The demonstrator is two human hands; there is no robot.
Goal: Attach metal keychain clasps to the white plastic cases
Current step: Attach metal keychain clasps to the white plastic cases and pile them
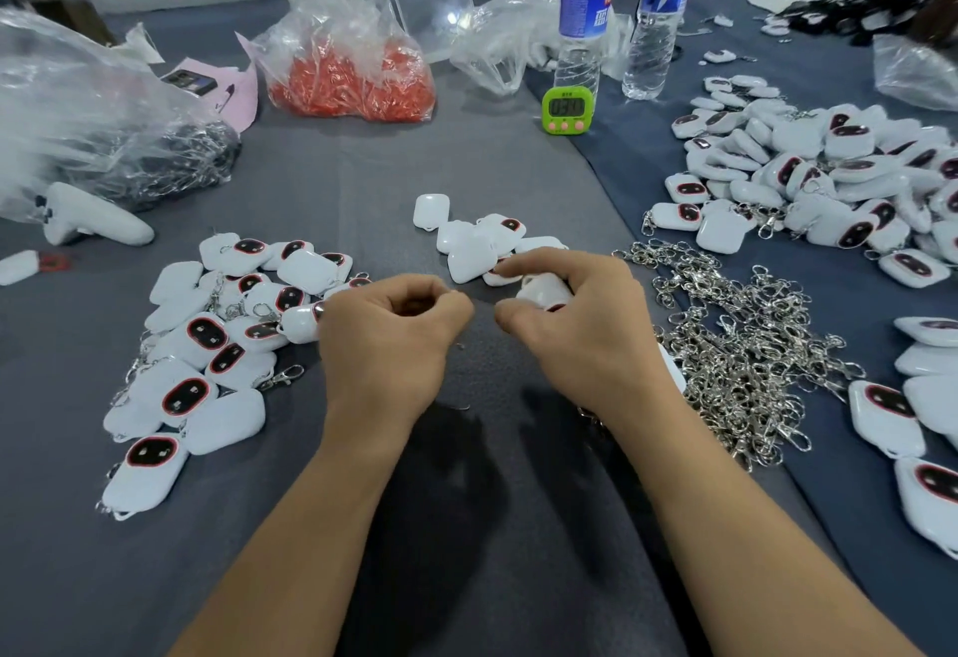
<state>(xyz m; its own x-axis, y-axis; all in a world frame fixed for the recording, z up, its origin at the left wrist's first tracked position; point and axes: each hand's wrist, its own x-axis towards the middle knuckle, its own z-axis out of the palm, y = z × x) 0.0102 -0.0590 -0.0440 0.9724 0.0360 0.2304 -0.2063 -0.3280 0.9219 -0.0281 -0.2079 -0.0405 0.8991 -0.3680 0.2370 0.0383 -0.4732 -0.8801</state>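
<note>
My right hand (580, 324) curls round a white plastic case (544, 291) just above the grey cloth. My left hand (386, 340) is beside it with fingers curled; whether it pinches anything is hidden. A few white cases (466, 241) lie just beyond my hands. To the left lies a pile of cases with clasps (207, 345) attached. A heap of loose metal keychain clasps (741, 345) spreads to the right of my right hand.
A large pile of white cases (829, 174) fills the far right. A green timer (566, 109), two water bottles (583, 13), a bag of red parts (352, 70) and a clear bag of dark chains (103, 138) stand at the back. A white controller (93, 216) lies at left.
</note>
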